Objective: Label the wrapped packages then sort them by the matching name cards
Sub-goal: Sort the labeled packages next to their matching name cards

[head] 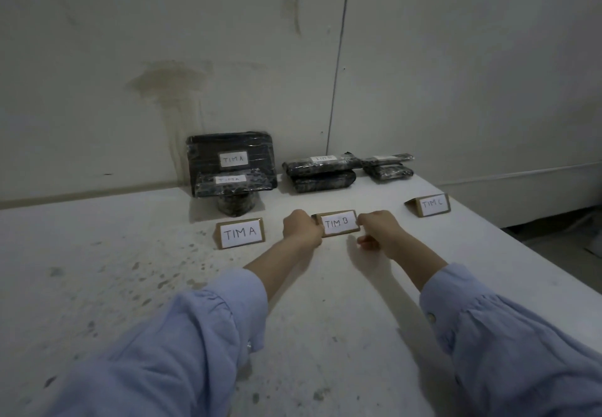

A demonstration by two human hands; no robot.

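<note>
Three folded name cards stand on the white table: TIM A card, TIM B card, TIM C card. My left hand grips the TIM B card's left end and my right hand its right end. Behind TIM A, black wrapped packages labelled TIM A are stacked against the wall, one resting on a round wrapped package. Behind TIM B lie two stacked packages, the top one labelled. Further right sit two smaller packages, the upper one labelled.
The table's right edge runs diagonally, with floor beyond it. A stained white wall closes the back. My blue sleeves fill the near foreground.
</note>
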